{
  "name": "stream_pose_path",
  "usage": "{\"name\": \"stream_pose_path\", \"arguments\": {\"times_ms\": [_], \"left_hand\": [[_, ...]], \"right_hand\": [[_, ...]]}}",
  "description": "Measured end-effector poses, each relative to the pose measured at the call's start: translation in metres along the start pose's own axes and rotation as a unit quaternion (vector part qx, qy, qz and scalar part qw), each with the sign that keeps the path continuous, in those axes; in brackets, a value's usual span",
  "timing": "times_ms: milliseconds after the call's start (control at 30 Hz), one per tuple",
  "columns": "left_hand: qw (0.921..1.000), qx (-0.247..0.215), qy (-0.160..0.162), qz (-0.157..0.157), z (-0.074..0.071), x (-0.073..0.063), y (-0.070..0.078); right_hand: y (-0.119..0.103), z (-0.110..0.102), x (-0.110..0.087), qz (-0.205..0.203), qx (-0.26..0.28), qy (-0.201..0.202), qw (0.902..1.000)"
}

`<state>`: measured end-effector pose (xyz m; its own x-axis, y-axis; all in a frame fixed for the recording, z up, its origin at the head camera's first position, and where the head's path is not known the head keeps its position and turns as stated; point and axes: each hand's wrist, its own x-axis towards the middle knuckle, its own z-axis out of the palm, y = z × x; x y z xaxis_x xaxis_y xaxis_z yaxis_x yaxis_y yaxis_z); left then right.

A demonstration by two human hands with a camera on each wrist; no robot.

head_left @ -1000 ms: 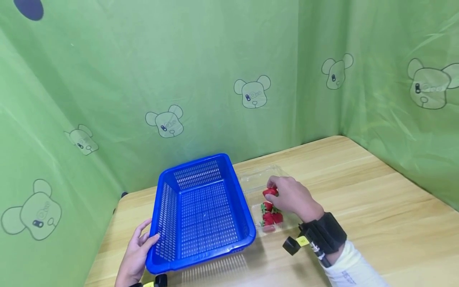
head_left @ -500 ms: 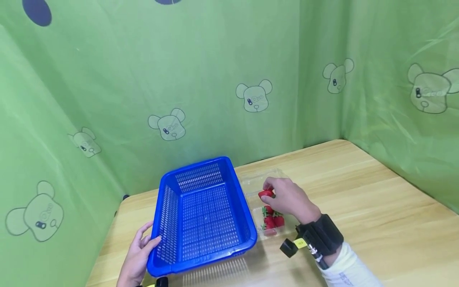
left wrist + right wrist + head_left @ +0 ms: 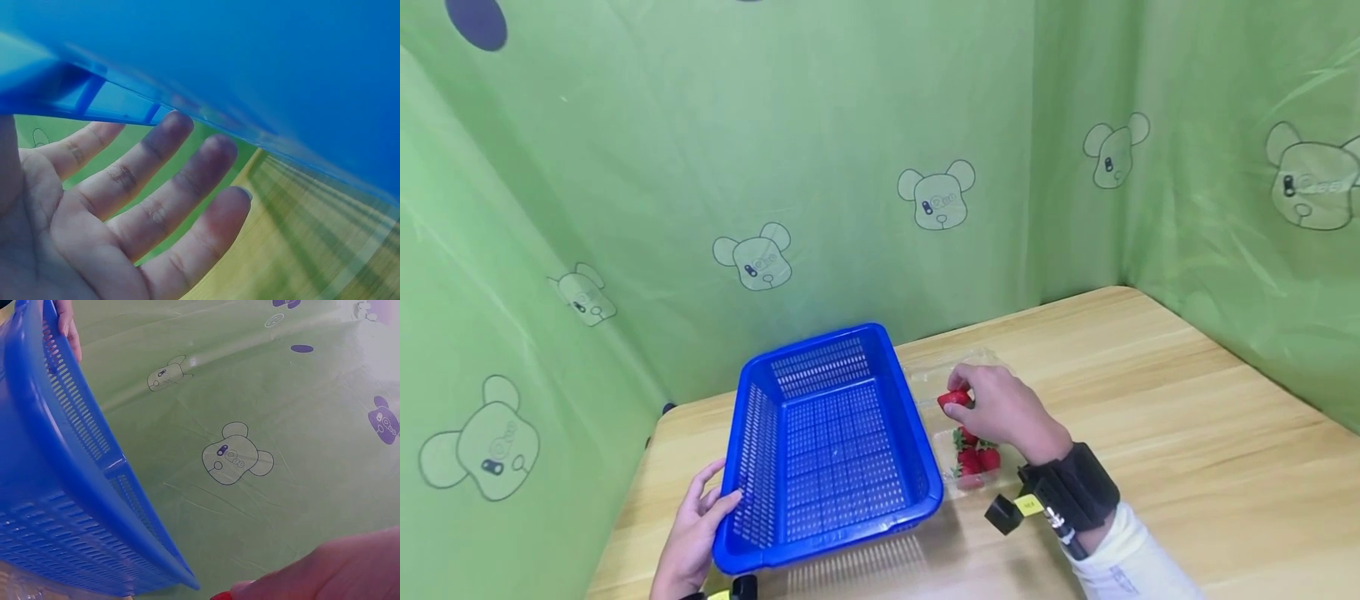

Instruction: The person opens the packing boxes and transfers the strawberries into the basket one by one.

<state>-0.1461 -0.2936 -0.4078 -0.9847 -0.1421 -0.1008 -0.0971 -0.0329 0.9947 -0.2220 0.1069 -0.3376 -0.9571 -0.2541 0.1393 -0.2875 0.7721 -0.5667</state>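
Note:
A blue plastic basket [image 3: 842, 450] with slotted walls is tilted toward me, and nothing lies in it. My left hand [image 3: 692, 525] holds its left rim, thumb over the edge; in the left wrist view the fingers [image 3: 212, 169] spread along the outer wall. Between the thumb and fingers of my right hand [image 3: 1003, 404] a red strawberry [image 3: 952, 399] is pinched, just right of the basket. Below that hand, several strawberries [image 3: 967, 460] with green leaves lie in a clear plastic box [image 3: 951, 482]. Only a red edge of the strawberry [image 3: 222, 595] shows in the right wrist view.
A wooden table [image 3: 1180, 417] carries everything and reaches far to the right. Green curtains [image 3: 850, 150] printed with bear heads enclose its back and sides. The lid [image 3: 928, 379] of the clear box is folded back behind it, beside the basket's right wall.
My right hand has carried the pinched strawberry a little to the left, toward the basket. The left hand keeps its hold on the rim, and the whole view has shifted slightly.

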Motion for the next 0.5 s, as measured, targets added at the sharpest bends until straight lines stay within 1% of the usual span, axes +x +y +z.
{"name": "stream_pose_path", "arguments": {"times_ms": [167, 300, 500], "left_hand": [[1.0000, 0.003, 0.004, -0.002, 0.0002, -0.0002, -0.0005], [1.0000, 0.003, 0.003, 0.000, 0.0002, 0.0008, -0.0005], [0.9999, 0.001, 0.011, -0.002, 0.0010, 0.0010, -0.0004]], "right_hand": [[-0.0020, 0.0027, -0.0021, 0.000, 0.012, -0.012, 0.9999], [-0.0021, 0.0042, -0.0029, -0.011, 0.013, -0.004, 0.9998], [-0.0027, 0.0037, -0.0020, -0.025, 0.011, 0.006, 0.9996]]}}
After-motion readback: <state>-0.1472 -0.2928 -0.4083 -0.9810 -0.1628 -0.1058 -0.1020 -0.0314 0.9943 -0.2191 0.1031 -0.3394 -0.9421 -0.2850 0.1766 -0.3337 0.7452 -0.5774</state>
